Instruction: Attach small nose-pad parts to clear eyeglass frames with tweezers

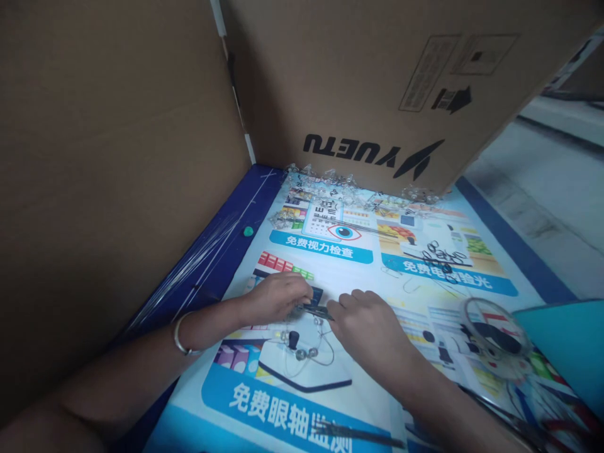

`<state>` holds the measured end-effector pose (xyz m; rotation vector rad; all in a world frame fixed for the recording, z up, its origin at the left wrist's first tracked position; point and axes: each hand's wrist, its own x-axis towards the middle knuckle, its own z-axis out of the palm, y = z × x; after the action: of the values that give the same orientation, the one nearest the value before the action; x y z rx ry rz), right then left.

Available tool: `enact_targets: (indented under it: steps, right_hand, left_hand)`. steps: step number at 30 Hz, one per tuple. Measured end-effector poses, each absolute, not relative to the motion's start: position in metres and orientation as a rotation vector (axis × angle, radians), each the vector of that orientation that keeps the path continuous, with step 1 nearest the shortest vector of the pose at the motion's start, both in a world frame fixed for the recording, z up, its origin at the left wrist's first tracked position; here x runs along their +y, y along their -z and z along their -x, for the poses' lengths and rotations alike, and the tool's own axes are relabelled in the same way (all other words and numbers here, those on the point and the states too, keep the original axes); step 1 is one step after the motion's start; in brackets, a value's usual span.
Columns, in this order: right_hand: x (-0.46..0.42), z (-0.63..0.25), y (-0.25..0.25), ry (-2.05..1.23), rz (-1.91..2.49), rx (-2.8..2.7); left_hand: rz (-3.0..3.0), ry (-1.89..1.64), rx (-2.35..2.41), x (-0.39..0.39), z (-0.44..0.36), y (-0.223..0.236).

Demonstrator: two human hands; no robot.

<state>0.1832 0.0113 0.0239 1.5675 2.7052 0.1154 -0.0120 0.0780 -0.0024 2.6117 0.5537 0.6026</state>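
Observation:
My left hand (278, 297), with a silver bangle (182, 333) on its wrist, is closed in a pinch at the tip of a dark metal tool. What its fingertips hold is too small to make out. The tool looks like pliers (318, 310), and my right hand (365, 324) is wrapped around its rear part. Just below the tool, a thin wire loop with clear round beads (306, 354) hangs or lies over the printed sheet (377, 390); I cannot tell which.
Cardboard panels (353, 82) stand at the back and left. Clear beaded pieces (325, 179) line the back edge. Thin wires (184, 270) lie at left, dark rings (443, 255) at back right, dark strands (358, 434) in front. A round clear container (495, 327) stands at right.

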Motion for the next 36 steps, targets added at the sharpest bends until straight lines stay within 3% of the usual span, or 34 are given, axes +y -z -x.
enact_targets:
  steps: [36]
  right_hand:
    - [0.0164, -0.1899, -0.019, -0.163, -1.44, 2.804]
  left_hand:
    - [-2.665, -0.556, 0.624, 0.0723, 0.0087, 0.002]
